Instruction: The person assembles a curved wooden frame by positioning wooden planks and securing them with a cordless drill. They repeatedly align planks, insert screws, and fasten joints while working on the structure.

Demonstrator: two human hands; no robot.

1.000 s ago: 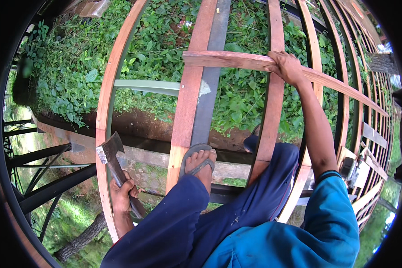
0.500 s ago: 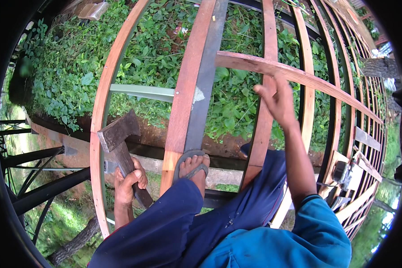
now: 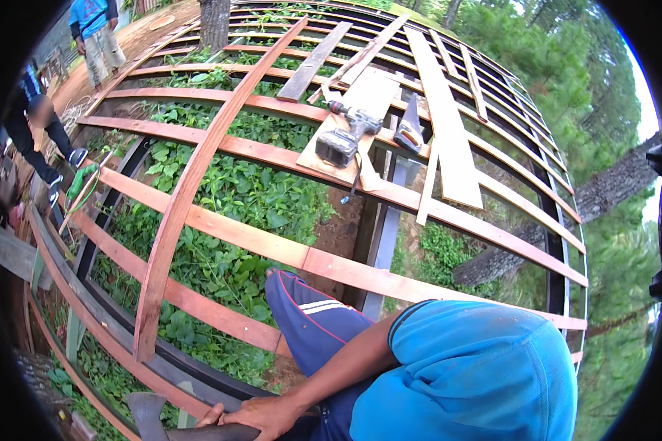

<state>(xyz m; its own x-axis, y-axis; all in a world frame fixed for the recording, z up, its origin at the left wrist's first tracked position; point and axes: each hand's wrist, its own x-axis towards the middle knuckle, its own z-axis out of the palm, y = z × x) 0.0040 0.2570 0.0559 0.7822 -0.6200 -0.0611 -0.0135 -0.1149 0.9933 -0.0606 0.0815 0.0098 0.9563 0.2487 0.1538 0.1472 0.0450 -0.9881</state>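
Observation:
The axe (image 3: pixel 148 415) lies low at the near left, its dark head beside a reddish timber strip and its handle running right along the lower edge. My right hand (image 3: pixel 267 416) is bent around the handle, fingers closed. Fingertips just left of it cannot be plainly assigned to either hand. My left hand cannot be made out; the lower edge cuts off that area. In front of me a long reddish wooden plank (image 3: pixel 191 187) rests crosswise over the floor joists (image 3: pixel 250 241), its near end by the axe.
A cordless drill (image 3: pixel 349 136) and a handsaw (image 3: pixel 410 129) rest on loose boards ahead. Pale planks (image 3: pixel 443 121) lie across the frame. Green plants show through open gaps between joists. Two people (image 3: pixel 95 40) are at the far left; tree trunks stand behind.
My view has swung up and right, bringing the drill, saw and people into clearer sight. My right hand has left the loose plank and come down to the axe handle.

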